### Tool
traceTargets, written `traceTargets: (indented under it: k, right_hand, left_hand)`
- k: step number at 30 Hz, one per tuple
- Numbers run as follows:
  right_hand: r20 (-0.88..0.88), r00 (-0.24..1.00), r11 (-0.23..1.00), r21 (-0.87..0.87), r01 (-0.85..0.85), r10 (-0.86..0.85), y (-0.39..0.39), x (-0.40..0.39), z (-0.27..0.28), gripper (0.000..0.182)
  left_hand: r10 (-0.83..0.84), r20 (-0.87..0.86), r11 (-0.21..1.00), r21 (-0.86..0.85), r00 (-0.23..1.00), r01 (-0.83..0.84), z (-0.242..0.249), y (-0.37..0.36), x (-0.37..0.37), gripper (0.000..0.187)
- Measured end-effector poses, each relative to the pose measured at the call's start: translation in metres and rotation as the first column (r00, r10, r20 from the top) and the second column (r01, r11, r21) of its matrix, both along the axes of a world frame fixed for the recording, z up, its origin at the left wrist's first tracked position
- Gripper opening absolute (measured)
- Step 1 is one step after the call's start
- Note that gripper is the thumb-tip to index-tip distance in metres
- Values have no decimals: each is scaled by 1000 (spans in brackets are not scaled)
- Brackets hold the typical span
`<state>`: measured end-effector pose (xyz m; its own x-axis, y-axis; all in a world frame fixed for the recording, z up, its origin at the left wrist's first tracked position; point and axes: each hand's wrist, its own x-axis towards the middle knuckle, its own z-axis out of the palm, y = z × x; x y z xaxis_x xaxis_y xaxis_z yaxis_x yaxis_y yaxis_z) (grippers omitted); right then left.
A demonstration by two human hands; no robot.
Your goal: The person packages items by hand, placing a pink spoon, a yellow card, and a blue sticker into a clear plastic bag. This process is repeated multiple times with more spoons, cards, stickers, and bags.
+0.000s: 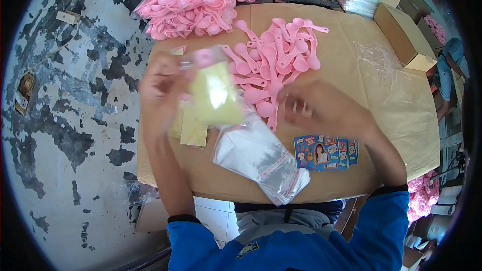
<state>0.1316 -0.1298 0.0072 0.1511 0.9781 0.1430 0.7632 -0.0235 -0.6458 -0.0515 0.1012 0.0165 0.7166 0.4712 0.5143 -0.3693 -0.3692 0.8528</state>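
My left hand [168, 83] is pinched on the top corner of a clear bag [216, 90] with yellow contents and something pink at its top. My right hand [321, 108] is blurred by motion beside the loose pink spoons [271, 55]; whether it holds anything is hidden. Under the raised bag lies a stack of clear plastic sleeves [261, 155], slanting toward the table's near edge. Yellow cards [194, 129] are partly hidden below my left hand. Blue printed cards [322, 153] overlap in a row below my right hand.
Large bags of pink spoons [186, 5] sit at the back left of the brown-covered table [401, 115]. Crumpled clear plastic [381, 60] lies at the right. A cardboard box [405, 35] stands at the back right corner. Part of another person [452, 70] shows at the far right.
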Motion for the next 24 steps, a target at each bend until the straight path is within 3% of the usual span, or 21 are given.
traceTargets:
  k: [1,4,5,7,8,10,12,14,17,24]
  right_hand:
    - [87,994,997,-49,-64,68,-4,-4,-2,37]
    - [332,931,925,-380,-15,152,-1,-28,-2,39]
    - [302,938,909,-416,-32,171,-2,-28,-4,39]
    - [245,945,873,-483,-75,217,1,-28,-11,39]
    - [218,958,894,-442,-74,187,1,-26,-14,37]
    - [160,979,931,-359,-63,128,0,-21,-19,35]
    - [178,972,931,-358,-79,151,0,-18,-17,32]
    - [190,968,932,-351,-87,162,0,-15,-15,29]
    - [183,970,937,-336,-91,159,0,-12,-13,25]
    - [196,978,982,-185,-34,70,-3,2,-9,20]
  left_hand:
    - [49,57,998,35,997,-51,4,11,-8,16]
    - [207,-98,976,-47,973,-213,13,21,-25,10]
    - [311,-138,945,155,940,-289,11,28,-24,11]
    - [527,-141,753,536,838,-383,8,38,-19,13]
    - [472,-212,786,540,856,-300,5,37,-20,16]
    - [12,-447,967,234,894,104,4,24,-21,17]
    - [-356,-645,815,139,676,562,5,3,-11,25]
    - [-502,-766,664,-43,402,747,3,-22,5,33]
    - [-477,-828,591,-54,294,805,-27,-32,17,35]
    - [-484,-822,599,-62,299,798,-23,-34,17,38]
